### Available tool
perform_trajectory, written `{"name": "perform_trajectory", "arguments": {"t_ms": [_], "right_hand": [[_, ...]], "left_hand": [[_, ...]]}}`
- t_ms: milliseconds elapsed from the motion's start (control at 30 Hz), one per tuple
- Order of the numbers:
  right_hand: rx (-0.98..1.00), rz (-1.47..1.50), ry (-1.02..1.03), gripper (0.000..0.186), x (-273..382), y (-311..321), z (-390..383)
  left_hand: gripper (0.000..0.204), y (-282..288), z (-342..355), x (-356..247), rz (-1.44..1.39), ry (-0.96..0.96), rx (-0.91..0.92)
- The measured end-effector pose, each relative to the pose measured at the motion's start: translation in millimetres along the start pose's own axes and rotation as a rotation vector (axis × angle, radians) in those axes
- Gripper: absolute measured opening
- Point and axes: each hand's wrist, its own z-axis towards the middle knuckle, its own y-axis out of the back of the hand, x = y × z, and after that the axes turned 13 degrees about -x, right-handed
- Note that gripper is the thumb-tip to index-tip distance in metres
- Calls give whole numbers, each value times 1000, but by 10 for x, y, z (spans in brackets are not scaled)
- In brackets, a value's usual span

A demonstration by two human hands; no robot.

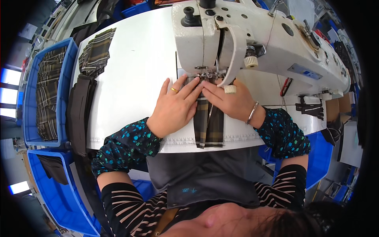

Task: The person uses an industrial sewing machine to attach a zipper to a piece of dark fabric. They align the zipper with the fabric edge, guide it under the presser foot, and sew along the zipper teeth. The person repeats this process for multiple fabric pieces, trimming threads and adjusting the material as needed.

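Observation:
A strip of brown-and-black plaid fabric (pixel 209 126) runs from under the needle area of a white sewing machine (pixel 198 45) down to the table's front edge. My left hand (pixel 175 108) lies flat with its fingers spread, fingertips at the strip's left side close to the presser foot. From the other side, my right hand (pixel 235 102) rests with stretched fingers on the strip's upper part, its fingertips near those of the left. Neither hand is closed round anything. The fabric's upper end is partly hidden by my fingers and the machine head.
Plaid pieces (pixel 96 51) and a stack of dark fabric (pixel 81 110) lie on the table's left. Beyond them stand a blue bin (pixel 70 85) of plaid pieces and a lower blue bin (pixel 75 195). Red-and-black thread snips (pixel 286 87) and dark scraps (pixel 310 109) lie right.

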Motion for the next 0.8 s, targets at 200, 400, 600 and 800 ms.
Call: {"name": "perform_trajectory", "arguments": {"t_ms": [200, 400, 600, 800], "right_hand": [[-60, 222, 260, 28, 321, 133, -62], [7, 176, 171, 28, 508, 282, -142], [22, 65, 82, 27, 418, 237, -62], [71, -16, -61, 33, 179, 85, -68]], "left_hand": [[56, 44, -60, -65, -10, -12, 8], [55, 19, -33, -43, 28, -7, -4], [59, -40, -19, -21, 24, -33, -38], [61, -8, 5, -28, 24, -52, -41]]}}
